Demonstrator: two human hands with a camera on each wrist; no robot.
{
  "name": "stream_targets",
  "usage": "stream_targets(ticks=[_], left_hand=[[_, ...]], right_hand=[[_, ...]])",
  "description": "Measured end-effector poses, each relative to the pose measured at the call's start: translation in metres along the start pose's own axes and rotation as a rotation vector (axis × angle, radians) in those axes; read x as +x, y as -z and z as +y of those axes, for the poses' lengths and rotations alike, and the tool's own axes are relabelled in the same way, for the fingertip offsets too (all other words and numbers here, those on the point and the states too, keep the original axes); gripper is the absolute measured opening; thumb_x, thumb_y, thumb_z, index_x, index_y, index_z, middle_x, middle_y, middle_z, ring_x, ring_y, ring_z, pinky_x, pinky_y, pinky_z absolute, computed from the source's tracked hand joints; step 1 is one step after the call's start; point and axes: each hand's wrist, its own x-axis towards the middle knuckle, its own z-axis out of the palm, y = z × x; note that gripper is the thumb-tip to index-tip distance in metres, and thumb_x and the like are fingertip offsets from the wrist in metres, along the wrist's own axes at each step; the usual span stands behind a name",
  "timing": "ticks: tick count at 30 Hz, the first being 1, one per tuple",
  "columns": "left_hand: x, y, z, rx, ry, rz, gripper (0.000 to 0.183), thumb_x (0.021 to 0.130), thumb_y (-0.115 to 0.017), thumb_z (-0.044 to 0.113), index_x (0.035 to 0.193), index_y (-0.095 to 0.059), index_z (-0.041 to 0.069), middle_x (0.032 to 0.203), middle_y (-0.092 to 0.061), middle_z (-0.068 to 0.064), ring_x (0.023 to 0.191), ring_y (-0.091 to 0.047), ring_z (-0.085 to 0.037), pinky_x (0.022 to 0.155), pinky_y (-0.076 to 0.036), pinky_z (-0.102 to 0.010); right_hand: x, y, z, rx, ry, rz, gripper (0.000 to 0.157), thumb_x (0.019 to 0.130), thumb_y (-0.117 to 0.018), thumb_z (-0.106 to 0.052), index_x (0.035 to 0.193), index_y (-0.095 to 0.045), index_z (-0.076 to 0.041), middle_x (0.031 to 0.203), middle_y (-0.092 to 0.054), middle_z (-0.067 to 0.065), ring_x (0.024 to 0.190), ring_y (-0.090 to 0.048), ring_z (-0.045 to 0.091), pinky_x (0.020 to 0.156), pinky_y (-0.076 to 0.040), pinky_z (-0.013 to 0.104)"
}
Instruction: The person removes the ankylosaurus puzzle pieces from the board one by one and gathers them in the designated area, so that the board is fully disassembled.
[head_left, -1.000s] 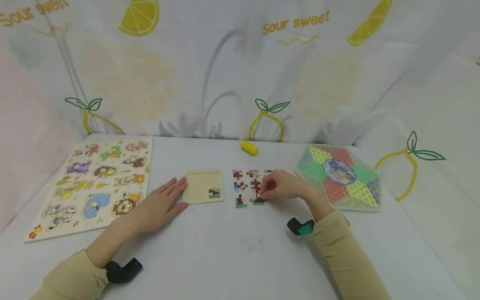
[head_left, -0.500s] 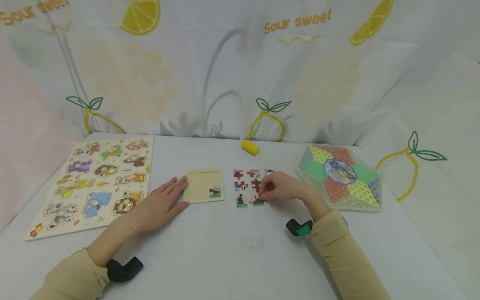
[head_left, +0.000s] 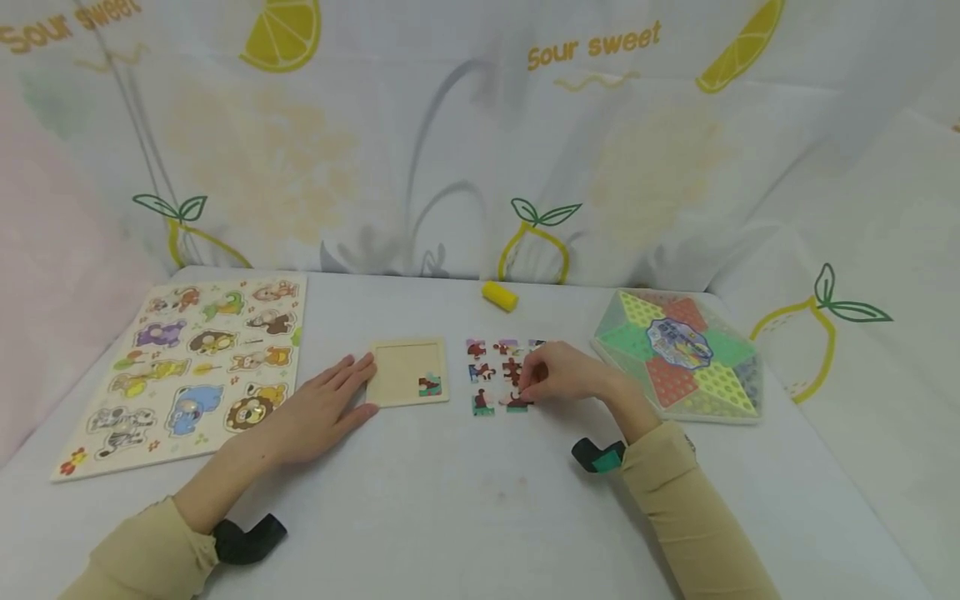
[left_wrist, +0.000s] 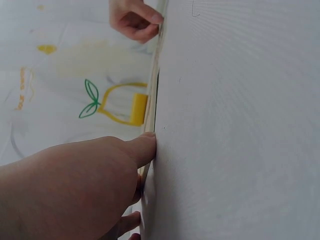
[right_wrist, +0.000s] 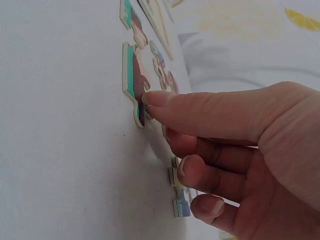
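A small square wooden puzzle tray (head_left: 393, 371) lies mid-table, with one jigsaw piece (head_left: 430, 385) in its lower right corner. My left hand (head_left: 322, 417) rests at the tray's left side, fingers extended and thumb at the lower left corner. Right of the tray, several loose jigsaw pieces (head_left: 482, 372) lie in rows. My right hand (head_left: 566, 371) is over the right part of these rows and hides some. In the right wrist view, the thumb and forefinger pinch the edge of a brown and green jigsaw piece (right_wrist: 131, 75), which lies at the table surface; the other fingers are curled.
A large animal peg puzzle board (head_left: 202, 367) lies on the left. On the right is a hexagonal box (head_left: 678, 354) with coloured triangles. A yellow cylinder (head_left: 499, 296) lies near the back edge, before a lemon-print curtain (head_left: 450, 142).
Both hands stay nearly still. The right fingertips remain at the same brown and green jigsaw piece, and the tray keeps its place.
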Motion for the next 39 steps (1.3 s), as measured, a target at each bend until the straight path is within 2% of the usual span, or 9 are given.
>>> stream_targets(ticks=[4, 9, 39], left_hand=[[0.0002, -0.0012, -0.0003, 0.003, -0.001, 0.002, 0.063, 0.105, -0.051, 0.035, 0.15, -0.037, -0.006, 0.159, -0.033, -0.022, 0.146, -0.029, -0.045, 0.118, -0.027, -0.057], [0.0011, -0.0013, -0.0003, 0.009, -0.009, 0.003, 0.063, 0.105, -0.05, 0.035, 0.151, -0.036, -0.006, 0.16, -0.032, -0.022, 0.146, -0.029, -0.045, 0.118, -0.027, -0.057], [-0.0002, -0.0017, -0.0026, 0.002, 0.003, 0.002, 0.063, 0.105, -0.05, 0.036, 0.151, -0.037, -0.005, 0.16, -0.032, -0.021, 0.147, -0.029, -0.045, 0.118, -0.027, -0.057]], right_hand=[[-0.0019, 0.0014, 0.0018, 0.001, -0.01, 0.005, 0.012, 0.086, -0.08, -0.018, 0.09, -0.071, -0.012, 0.077, -0.06, -0.002, 0.074, -0.052, 0.013, 0.069, -0.045, 0.025], [-0.0031, 0.0021, 0.0035, 0.0, -0.009, -0.028, 0.019, 0.081, -0.085, -0.02, 0.093, -0.071, -0.013, 0.074, -0.059, -0.002, 0.071, -0.052, 0.012, 0.068, -0.044, 0.025], [-0.003, 0.0027, -0.0021, 0.018, 0.001, -0.075, 0.02, 0.08, -0.084, -0.016, 0.095, -0.071, -0.01, 0.076, -0.059, -0.002, 0.071, -0.053, 0.012, 0.07, -0.044, 0.026]])
